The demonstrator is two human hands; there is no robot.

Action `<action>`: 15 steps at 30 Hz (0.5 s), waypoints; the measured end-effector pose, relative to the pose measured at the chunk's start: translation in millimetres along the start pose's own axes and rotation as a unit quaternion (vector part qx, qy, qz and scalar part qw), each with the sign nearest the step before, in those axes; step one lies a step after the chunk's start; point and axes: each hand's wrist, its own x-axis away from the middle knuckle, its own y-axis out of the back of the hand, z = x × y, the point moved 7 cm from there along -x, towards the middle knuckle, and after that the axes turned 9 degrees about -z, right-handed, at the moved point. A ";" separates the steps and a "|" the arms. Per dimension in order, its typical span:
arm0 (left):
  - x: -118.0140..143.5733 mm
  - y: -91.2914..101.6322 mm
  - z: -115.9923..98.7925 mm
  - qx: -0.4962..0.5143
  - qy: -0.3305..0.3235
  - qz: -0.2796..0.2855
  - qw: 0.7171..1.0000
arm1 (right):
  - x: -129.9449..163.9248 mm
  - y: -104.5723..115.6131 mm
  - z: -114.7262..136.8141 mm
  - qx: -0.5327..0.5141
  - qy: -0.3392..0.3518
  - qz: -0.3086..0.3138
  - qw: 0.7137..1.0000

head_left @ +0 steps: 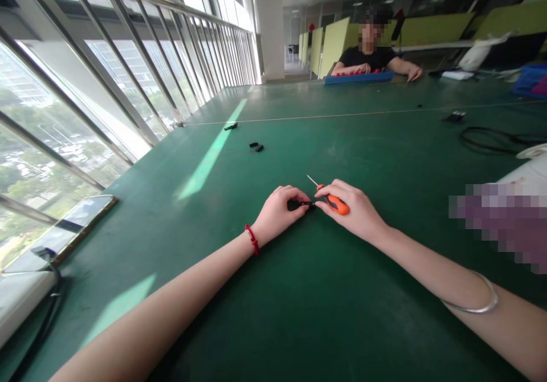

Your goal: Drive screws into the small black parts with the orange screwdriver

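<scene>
The left hand (pixel 277 214) is grasping a black part (pixel 294 204), just left of the screwdriver (pixel 338 204). The right hand (pixel 356 208) is grasping this screwdriver; whether it also touches the part, I cannot tell. Beyond the screwdriver, to its left, lie black pieces (pixel 259 148).

- A narrow red bracelet (pixel 252 239) circles the wrist (pixel 262 229) of the left hand (pixel 282 211).
- A slim silver bangle (pixel 494 300), polished and rounded, rings the right forearm (pixel 431 262) (well up from the wrist).
- Both forearms are bare.
</scene>
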 end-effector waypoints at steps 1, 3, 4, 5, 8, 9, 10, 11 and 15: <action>-0.1 0.3 0.3 0.001 0.002 -0.002 1.000 | 0.5 -1.7 -0.1 -0.006 0.000 0.008 1.000; -0.1 0.7 0.8 0.002 0.006 -0.004 1.000 | 0.9 -3.2 1.7 -0.004 0.000 0.018 1.000; -0.1 0.7 1.0 0.003 0.008 -0.004 1.000 | 1.1 -3.9 3.3 0.003 0.004 0.024 1.000; -0.1 0.8 1.0 0.003 0.009 -0.004 1.000 | 1.5 -4.4 5.1 0.012 0.010 0.028 0.999; 0.0 0.8 0.7 0.002 0.014 -0.004 1.000 | 2.8 -6.0 7.8 0.036 0.024 0.037 0.998; 0.0 0.8 0.3 0.002 0.014 -0.002 1.000 | 3.1 -6.2 7.5 0.041 0.026 0.037 0.998; 0.0 0.8 -0.2 0.002 0.013 -0.001 1.000 | 3.2 -6.2 6.8 0.044 0.025 0.036 0.998; 0.1 0.8 -0.9 0.001 0.012 0.000 1.000 | 3.2 -6.2 6.1 0.046 0.025 0.035 0.998; 0.1 3.3 -4.5 -0.004 0.009 -0.009 1.000 | 2.5 -5.7 5.3 0.045 0.027 0.034 0.998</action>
